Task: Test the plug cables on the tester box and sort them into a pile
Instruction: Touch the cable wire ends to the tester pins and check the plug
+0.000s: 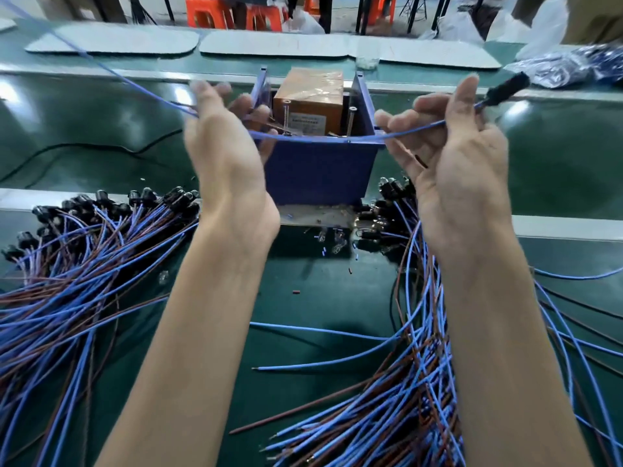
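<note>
A blue tester box point(320, 170) with an orange block inside stands at the middle of the green belt. Both hands are raised in front of it. My right hand point(462, 163) pinches a blue cable point(323, 138) just below its black plug point(504, 91), which points up and right. The cable sags across the box's front rim to my left hand point(226, 153), which grips it; its far end runs off to the upper left. A pile of blue and brown plug cables point(77, 257) lies at the left, another pile point(414, 348) at the right.
Loose blue wires point(317, 330) and small bits lie on the belt point(101, 129) between my arms. A black cord point(84, 150) crosses the belt at the left. White pads point(269, 45) line the far side; a bag of dark parts point(573, 67) sits at the far right.
</note>
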A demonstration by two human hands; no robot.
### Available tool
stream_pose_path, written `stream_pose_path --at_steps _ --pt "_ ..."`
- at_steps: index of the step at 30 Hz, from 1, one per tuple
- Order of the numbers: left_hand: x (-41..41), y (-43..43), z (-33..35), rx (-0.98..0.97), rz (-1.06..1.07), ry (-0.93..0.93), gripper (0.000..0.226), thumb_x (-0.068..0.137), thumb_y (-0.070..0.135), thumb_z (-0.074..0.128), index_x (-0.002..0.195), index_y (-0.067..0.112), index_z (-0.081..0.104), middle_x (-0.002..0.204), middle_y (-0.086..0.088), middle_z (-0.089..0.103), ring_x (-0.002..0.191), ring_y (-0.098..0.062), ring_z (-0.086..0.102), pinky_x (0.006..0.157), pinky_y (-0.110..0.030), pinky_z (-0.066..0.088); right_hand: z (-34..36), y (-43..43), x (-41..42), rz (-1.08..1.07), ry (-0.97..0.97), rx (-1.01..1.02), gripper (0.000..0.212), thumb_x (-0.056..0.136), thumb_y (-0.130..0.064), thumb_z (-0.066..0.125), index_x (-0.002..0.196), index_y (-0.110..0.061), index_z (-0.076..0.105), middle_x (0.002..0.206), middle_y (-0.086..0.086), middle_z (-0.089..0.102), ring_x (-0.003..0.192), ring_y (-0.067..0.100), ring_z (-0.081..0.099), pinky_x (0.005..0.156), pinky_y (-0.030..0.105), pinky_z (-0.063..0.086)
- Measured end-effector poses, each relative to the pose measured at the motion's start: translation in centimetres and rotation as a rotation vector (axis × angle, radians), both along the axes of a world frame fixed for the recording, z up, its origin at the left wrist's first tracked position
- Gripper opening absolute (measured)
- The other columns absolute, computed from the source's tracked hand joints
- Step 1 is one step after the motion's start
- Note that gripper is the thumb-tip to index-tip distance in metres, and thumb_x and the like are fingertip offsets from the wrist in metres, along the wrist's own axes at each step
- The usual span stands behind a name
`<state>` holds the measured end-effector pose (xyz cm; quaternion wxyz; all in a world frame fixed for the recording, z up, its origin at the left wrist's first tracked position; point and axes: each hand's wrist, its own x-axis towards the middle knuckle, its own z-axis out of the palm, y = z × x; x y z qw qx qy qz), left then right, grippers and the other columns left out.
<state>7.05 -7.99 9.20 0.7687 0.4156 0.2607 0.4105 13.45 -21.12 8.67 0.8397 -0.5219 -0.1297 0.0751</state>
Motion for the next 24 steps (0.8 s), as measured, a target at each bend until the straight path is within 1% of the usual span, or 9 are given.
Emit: stream_pose_path --at_steps 2,4,6,8,11,14,18,22,24 --pt "0.0 0.6 0.1 -0.042 0.047 -0.083 0.029 0.106 0.029 0.028 0.097 0.014 0.051 0.072 0.004 0.053 0.051 -0.006 0.055 0.052 -0.019 0.047 0.0 0.2 -0.1 0.048 0.042 0.079 0.039 0.105 -0.034 0.031 0.08 -0.011 0.05 0.051 -0.002 0.055 0.058 0.017 0.065 0.079 0.039 0.059" --pt "-0.2 1.0 0.1 -0.025 0.045 -0.08 0.029 0.107 0.027 0.026 0.096 0.012 0.048 0.064 0.004 0.043 0.043 -0.007 0.042 0.046 -0.019 0.04 0.0 0.4 -0.3 0.091 0.076 0.155 0.039 0.104 -0.032 0.033 0.078 -0.009 0.051 0.05 -0.003 0.042 0.046 0.01 0.046 0.061 0.03 0.056" --pt "-0.4 1.2 0.1 0.081 -0.025 0.017 0.032 0.107 0.032 0.025 0.093 0.013 0.047 0.06 0.006 0.037 0.041 -0.005 0.032 0.042 -0.018 0.032 -0.2 0.6 -0.4 0.118 0.054 0.099 0.038 0.104 -0.028 0.038 0.078 -0.008 0.057 0.054 -0.004 0.034 0.047 0.007 0.027 0.045 0.019 0.036" --pt "-0.5 0.9 0.0 0.223 -0.175 0.161 0.046 0.104 0.046 0.021 0.086 0.016 0.05 0.056 0.009 0.036 0.041 -0.004 0.03 0.041 -0.018 0.031 -0.4 0.8 -0.6 0.112 -0.002 -0.066 0.03 0.101 -0.022 0.048 0.078 -0.01 0.063 0.057 -0.003 0.03 0.05 0.009 0.017 0.042 0.019 0.02" --pt "-0.1 -0.2 0.0 0.393 -0.337 0.304 0.06 0.103 0.05 0.015 0.069 0.018 0.053 0.044 0.014 0.035 0.035 -0.002 0.03 0.045 -0.022 0.029 -0.5 1.1 -0.7 0.092 -0.006 -0.217 0.018 0.091 -0.019 0.064 0.075 -0.013 0.068 0.054 -0.007 0.041 0.043 0.004 0.019 0.037 0.016 0.018" --pt "0.6 -1.5 -0.3 0.603 -0.353 0.42 0.053 0.104 0.035 0.03 0.058 0.022 0.053 0.039 0.014 0.037 0.039 -0.003 0.033 0.053 -0.029 0.029 -0.8 1.3 -0.8 0.118 0.01 -0.274 0.013 0.085 -0.023 0.071 0.075 -0.014 0.07 0.071 0.006 0.045 0.043 0.003 0.023 0.036 0.014 0.019" --pt "0.9 -2.4 -1.2 0.743 -0.35 0.404 0.037 0.103 0.031 0.042 0.07 0.022 0.054 0.043 0.016 0.044 0.049 -0.007 0.037 0.057 -0.03 0.033 -1.1 1.2 -0.5 0.114 0.03 -0.244 0.011 0.082 -0.017 0.073 0.071 -0.016 0.072 0.072 0.001 0.068 0.047 0.002 0.033 0.037 0.012 0.024" --pt "0.8 -2.9 -1.2 0.82 -0.338 0.402 0.031 0.1 0.032 0.049 0.079 0.018 0.068 0.055 0.007 0.044 0.054 -0.013 0.037 0.058 -0.031 0.036 -1.1 1.0 -0.2 0.075 0.063 -0.189 0.019 0.083 -0.015 0.072 0.064 -0.018 0.072 0.068 0.0 0.065 0.047 0.002 0.039 0.037 0.011 0.026" --pt "0.8 -3.0 -1.2 0.826 -0.336 0.416 0.031 0.099 0.032 0.051 0.076 0.02 0.069 0.057 0.005 0.047 0.059 -0.015 0.042 0.063 -0.033 0.044 -1.0 0.9 -0.2 0.08 0.062 -0.17 0.02 0.084 -0.014 0.071 0.064 -0.018 0.07 0.064 -0.002 0.067 0.045 0.0 0.044 0.036 0.01 0.026"
